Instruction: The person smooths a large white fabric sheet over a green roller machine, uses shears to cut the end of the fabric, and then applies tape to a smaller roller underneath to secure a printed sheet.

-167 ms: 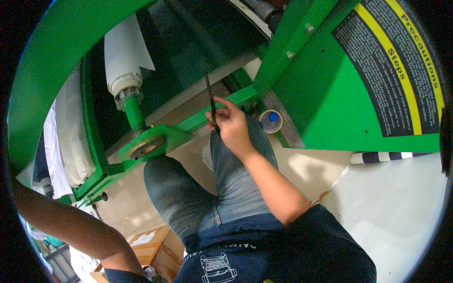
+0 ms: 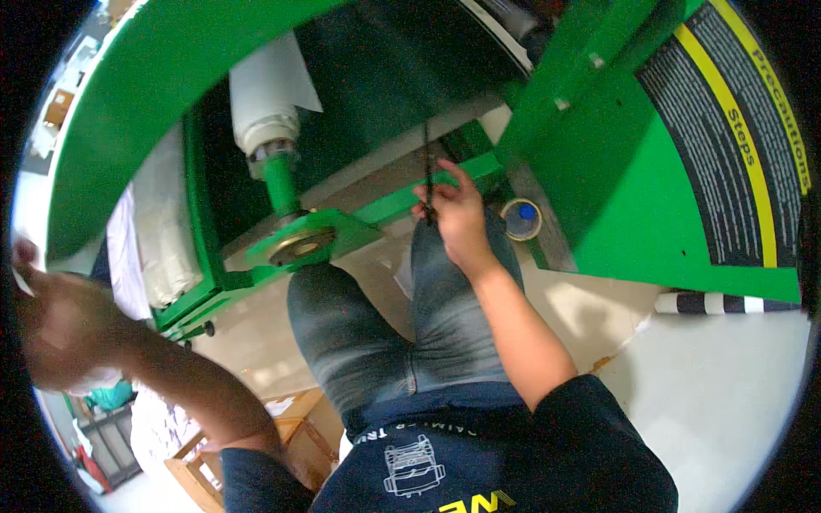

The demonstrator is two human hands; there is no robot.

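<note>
My right hand [image 2: 455, 214] is closed around a thin dark chain [image 2: 428, 162] that hangs down in front of the green machine frame [image 2: 402, 201]. My left hand [image 2: 47, 329] is raised at the far left edge, blurred, with something white [image 2: 19, 265] at its fingers; what it is cannot be made out. A white roll [image 2: 261, 111] sits on a green shaft [image 2: 280, 184] above a round brass-coloured bearing plate [image 2: 299, 245]. My knees in grey jeans [image 2: 385, 333] are below the frame.
A green side panel with a black and yellow label [image 2: 727, 145] fills the right. A roll of tape [image 2: 520, 219] lies beside it. White fabric [image 2: 162, 231] hangs at the left. A striped black and white bar [image 2: 727, 303] and wooden crates [image 2: 282, 419] lie on the floor.
My left arm has lifted higher up the left edge. My right hand stays on the chain at about the same place.
</note>
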